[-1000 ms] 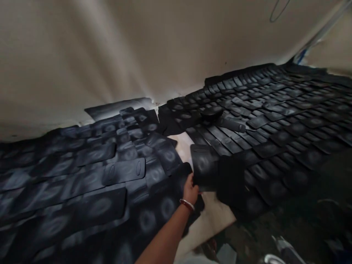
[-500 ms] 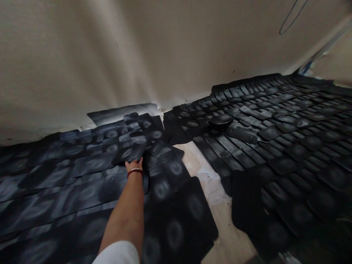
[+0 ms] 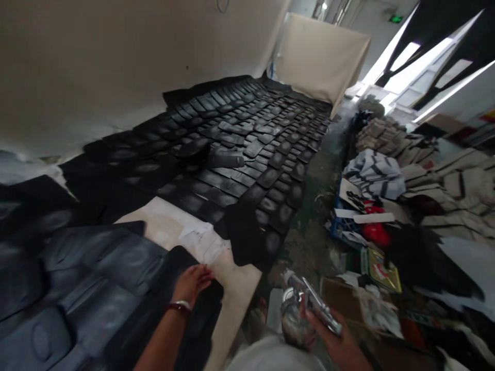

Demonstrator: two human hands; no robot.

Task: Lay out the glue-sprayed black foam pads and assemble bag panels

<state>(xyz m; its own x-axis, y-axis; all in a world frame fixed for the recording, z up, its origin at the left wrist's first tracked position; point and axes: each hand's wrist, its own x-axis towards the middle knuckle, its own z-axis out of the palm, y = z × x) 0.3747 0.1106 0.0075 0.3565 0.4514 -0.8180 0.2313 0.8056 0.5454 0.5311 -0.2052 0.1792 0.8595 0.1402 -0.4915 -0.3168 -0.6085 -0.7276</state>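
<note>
My left hand (image 3: 193, 282), with a bracelet at the wrist, hovers over the edge of the dark pieces (image 3: 116, 257) beside a bare strip of pale board (image 3: 232, 288). Its fingers are slightly bent and apart, and nothing shows in them. My right hand (image 3: 328, 330) is wrapped round a metal spray gun (image 3: 317, 304) with a rounded cup beneath, low in front of my body. Overlapping black pieces (image 3: 247, 139) cover the long surface ahead. A loose black strap-like piece (image 3: 226, 161) lies on top of them.
A pale curtain-like wall (image 3: 116, 62) runs behind the black pieces. On the right, a blue crate (image 3: 340, 229) holds papers and red items, near stacks of folded fabric (image 3: 379, 136). Cardboard boxes (image 3: 340, 299) stand near my right hand.
The view has swung right. My left hand has left the black piece it was touching and moved to the pale strip. My right hand and the spray gun have come into view.
</note>
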